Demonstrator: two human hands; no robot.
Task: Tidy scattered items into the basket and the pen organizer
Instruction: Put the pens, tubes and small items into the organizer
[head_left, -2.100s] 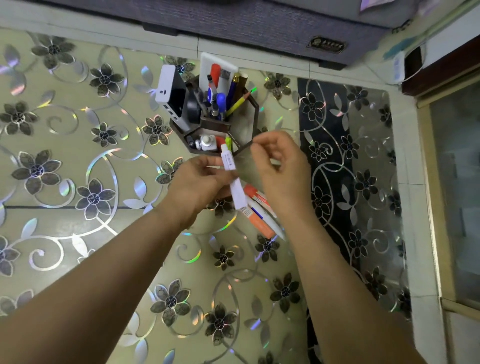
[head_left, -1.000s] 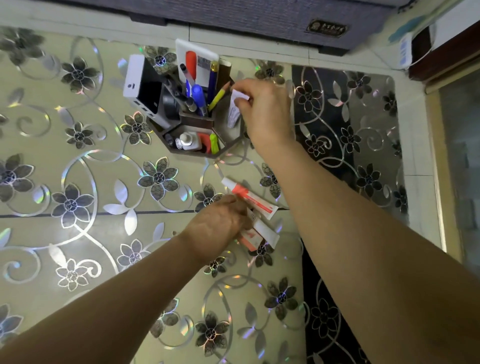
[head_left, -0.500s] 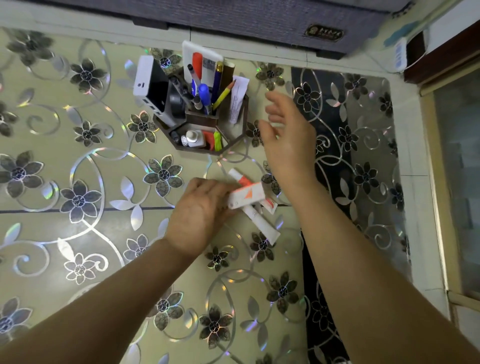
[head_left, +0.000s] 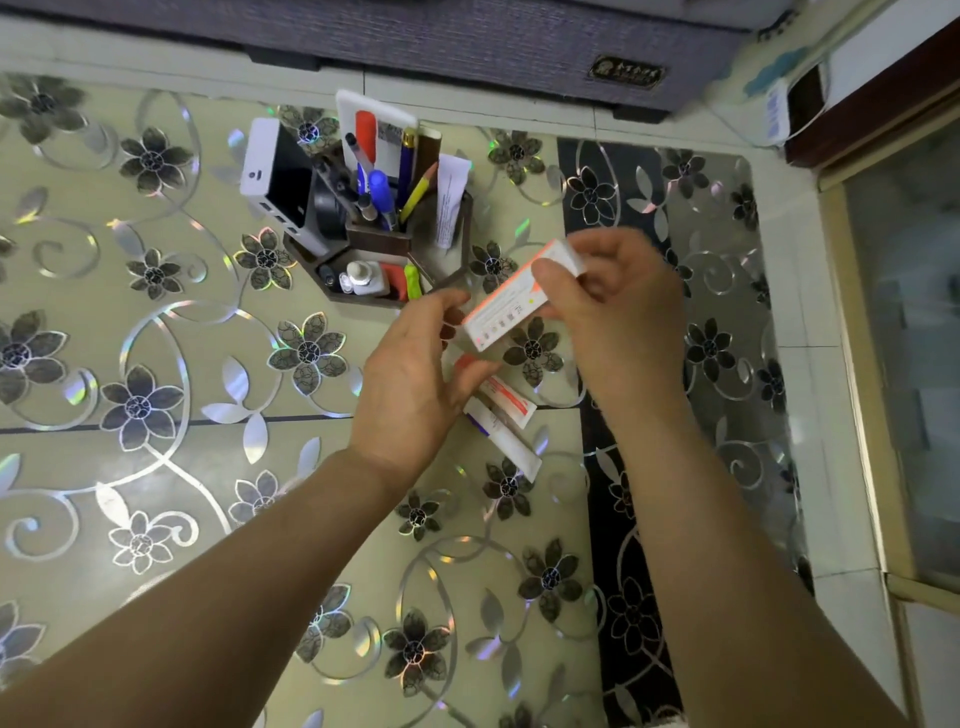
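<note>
Holding: your right hand (head_left: 618, 306) pinches a small white-and-orange box (head_left: 511, 301) near its upper end, thumb on the near face, fingers curled behind it.
Box position: it hangs tilted in the air just right of the pen organizer (head_left: 374, 244), above the tabletop (head_left: 156, 467), touching neither.
Left hand: your left hand (head_left: 415, 379) is beside the box's lower end, fingers loosely spread; whether the fingertips touch the box you cannot tell, because the edge is blurred.
Still on the tabletop: two tubes (head_left: 506, 415), one white with an orange band, one white, lie side by side just below your left hand, partly hidden by its fingers.
Pen organizer: dark and hexagonal, standing near the far edge of the tabletop; its tall compartment holds pens, markers and a pencil (head_left: 418, 192), its right compartment a folded paper leaflet (head_left: 449, 202), its low front tray a small white bottle (head_left: 361, 273) and a green item.
Left of organizer: a white-and-black device (head_left: 275, 176) leans against it.
Basket: none shows in this view.
</note>
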